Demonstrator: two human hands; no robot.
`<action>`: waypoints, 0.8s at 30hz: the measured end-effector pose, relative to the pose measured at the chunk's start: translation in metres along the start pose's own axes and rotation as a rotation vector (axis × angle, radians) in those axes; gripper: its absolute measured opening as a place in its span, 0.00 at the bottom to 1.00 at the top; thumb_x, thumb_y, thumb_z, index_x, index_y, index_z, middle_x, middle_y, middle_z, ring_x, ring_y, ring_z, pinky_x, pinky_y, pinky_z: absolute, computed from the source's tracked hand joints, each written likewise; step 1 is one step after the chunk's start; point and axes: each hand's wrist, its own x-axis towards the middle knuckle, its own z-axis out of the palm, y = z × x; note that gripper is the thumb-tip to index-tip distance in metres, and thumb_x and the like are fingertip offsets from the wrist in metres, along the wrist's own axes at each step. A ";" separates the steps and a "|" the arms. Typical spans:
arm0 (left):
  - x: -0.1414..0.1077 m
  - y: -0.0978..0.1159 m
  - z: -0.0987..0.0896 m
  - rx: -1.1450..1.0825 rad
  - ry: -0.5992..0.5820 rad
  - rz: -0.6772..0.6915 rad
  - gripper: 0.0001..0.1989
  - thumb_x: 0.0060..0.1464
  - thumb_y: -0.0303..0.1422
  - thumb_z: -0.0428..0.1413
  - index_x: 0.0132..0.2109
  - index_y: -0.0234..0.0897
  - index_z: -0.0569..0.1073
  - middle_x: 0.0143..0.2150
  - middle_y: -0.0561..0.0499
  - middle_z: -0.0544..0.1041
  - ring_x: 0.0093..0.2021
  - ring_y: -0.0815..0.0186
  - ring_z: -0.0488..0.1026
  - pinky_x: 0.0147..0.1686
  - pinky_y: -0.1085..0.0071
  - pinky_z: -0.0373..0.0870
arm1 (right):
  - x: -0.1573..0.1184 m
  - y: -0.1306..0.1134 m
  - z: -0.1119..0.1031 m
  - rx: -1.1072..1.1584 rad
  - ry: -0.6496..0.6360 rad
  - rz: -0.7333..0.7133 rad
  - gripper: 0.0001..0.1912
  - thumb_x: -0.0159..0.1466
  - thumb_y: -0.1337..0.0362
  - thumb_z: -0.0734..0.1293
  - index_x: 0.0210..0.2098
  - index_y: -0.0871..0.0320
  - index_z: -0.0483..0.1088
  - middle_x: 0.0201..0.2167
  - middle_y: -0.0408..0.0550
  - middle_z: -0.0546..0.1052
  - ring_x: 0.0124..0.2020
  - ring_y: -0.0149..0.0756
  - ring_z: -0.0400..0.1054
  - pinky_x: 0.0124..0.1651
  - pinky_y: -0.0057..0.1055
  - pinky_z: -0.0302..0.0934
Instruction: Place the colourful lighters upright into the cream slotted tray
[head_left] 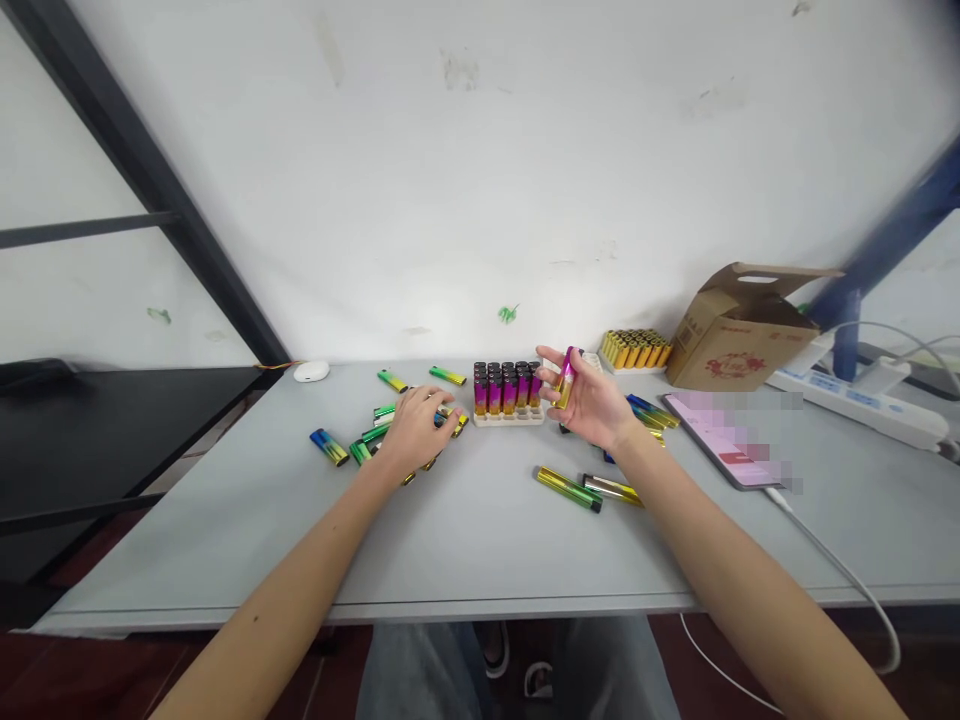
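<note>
Slim metallic lighter [564,380], pink fading to gold, sits in a narrow pinch between the thumb and fingers of the right hand [589,400], at one o'clock beside a white tray [508,417] of upright lighters [495,392]. The smooth plated casing looks light, stiff and slippery; mid-barrel appears the surest place to hold. The left hand [420,428], at eleven o'clock, lies curled over scattered green lighters [361,452]; whether it grips one cannot be told.
</note>
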 end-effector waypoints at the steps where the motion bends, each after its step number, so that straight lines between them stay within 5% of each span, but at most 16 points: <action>1: 0.000 0.000 0.000 -0.002 -0.001 0.003 0.14 0.61 0.39 0.49 0.45 0.36 0.73 0.47 0.43 0.75 0.52 0.54 0.69 0.55 0.54 0.62 | 0.000 0.001 0.000 0.012 -0.010 0.013 0.15 0.68 0.53 0.58 0.46 0.51 0.72 0.29 0.42 0.75 0.21 0.27 0.61 0.17 0.22 0.50; 4: -0.001 0.001 0.000 -0.009 -0.003 0.006 0.13 0.61 0.38 0.49 0.45 0.37 0.73 0.47 0.43 0.75 0.52 0.53 0.69 0.54 0.53 0.62 | 0.000 0.005 -0.001 0.046 -0.045 0.048 0.19 0.68 0.51 0.56 0.45 0.53 0.72 0.28 0.43 0.74 0.19 0.27 0.56 0.17 0.24 0.48; 8: -0.001 0.002 0.000 -0.014 0.014 0.013 0.12 0.60 0.37 0.50 0.44 0.37 0.73 0.46 0.43 0.76 0.52 0.54 0.69 0.54 0.54 0.63 | 0.001 0.008 -0.001 0.069 -0.093 0.057 0.27 0.66 0.46 0.52 0.46 0.57 0.72 0.32 0.48 0.76 0.25 0.32 0.63 0.23 0.28 0.56; 18: -0.003 0.025 -0.010 -0.172 0.363 0.229 0.06 0.61 0.30 0.50 0.38 0.38 0.72 0.38 0.47 0.76 0.42 0.61 0.72 0.46 0.62 0.67 | 0.004 0.021 0.006 -0.192 -0.022 -0.154 0.09 0.60 0.55 0.68 0.37 0.53 0.73 0.31 0.43 0.75 0.36 0.35 0.70 0.44 0.36 0.65; 24: -0.011 0.046 -0.009 -0.317 0.171 0.377 0.10 0.58 0.33 0.55 0.47 0.37 0.70 0.43 0.45 0.76 0.45 0.60 0.72 0.47 0.63 0.69 | 0.001 0.039 0.016 -0.695 -0.058 -0.441 0.12 0.57 0.57 0.72 0.40 0.51 0.76 0.48 0.48 0.75 0.48 0.38 0.69 0.53 0.40 0.64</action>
